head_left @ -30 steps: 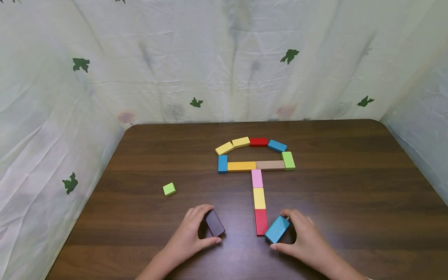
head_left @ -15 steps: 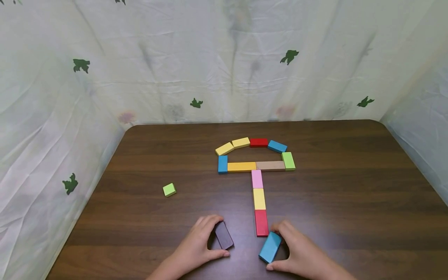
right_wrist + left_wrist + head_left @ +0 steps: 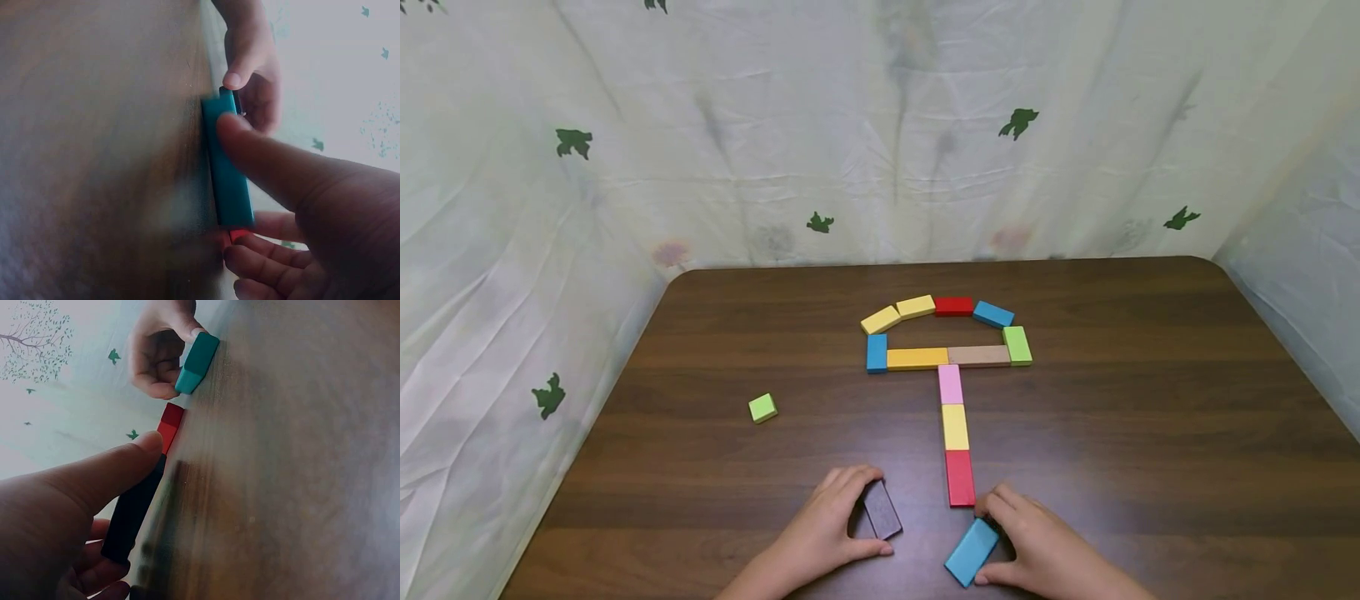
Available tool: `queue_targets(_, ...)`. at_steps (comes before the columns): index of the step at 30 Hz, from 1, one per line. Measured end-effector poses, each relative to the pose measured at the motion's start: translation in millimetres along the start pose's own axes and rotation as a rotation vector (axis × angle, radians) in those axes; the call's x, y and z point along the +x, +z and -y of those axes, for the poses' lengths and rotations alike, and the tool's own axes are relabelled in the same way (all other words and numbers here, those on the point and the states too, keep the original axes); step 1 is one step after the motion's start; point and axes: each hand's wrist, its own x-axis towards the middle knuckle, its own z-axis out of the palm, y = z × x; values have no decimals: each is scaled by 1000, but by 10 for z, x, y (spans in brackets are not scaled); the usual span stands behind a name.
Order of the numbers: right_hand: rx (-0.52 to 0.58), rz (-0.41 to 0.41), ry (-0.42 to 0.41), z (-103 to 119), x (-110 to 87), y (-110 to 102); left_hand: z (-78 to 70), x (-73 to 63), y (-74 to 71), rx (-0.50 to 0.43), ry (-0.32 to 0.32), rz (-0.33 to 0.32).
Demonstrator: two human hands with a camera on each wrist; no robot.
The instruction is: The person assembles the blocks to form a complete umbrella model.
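My left hand pinches a dark purple block by its ends, thumb at the near end and fingers at the far one. To the right, my right hand grips a blue block the same way, its long side slanting toward the lower left. Between and beyond the hands runs a column of blocks: red nearest, then yellow, then pink. The blue block sits just below the red block's near end. In the left wrist view the dark block shows between thumb and fingers.
Past the column, a yellow-orange block and a tan block form a bar, with several coloured blocks arched behind it. A small lime green block lies alone at left. Cloth hangs behind the brown table.
My right hand has drawn the blue block nearer and leftward, from beside the red block to below it. My left hand has shifted the dark block right and nearer.
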Motion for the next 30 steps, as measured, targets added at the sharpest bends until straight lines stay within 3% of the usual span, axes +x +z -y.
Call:
queue_targets(8,-9,-58,-88,-21,-10,22,-2,2,0,6,-7,13)
queue_targets(21,0,-219,-265,-66,12,125,-7,10,-12,5,-10,31)
queue_targets(30,38,-277,-271,-87,43,186,-1,10,-6,8,0,23)
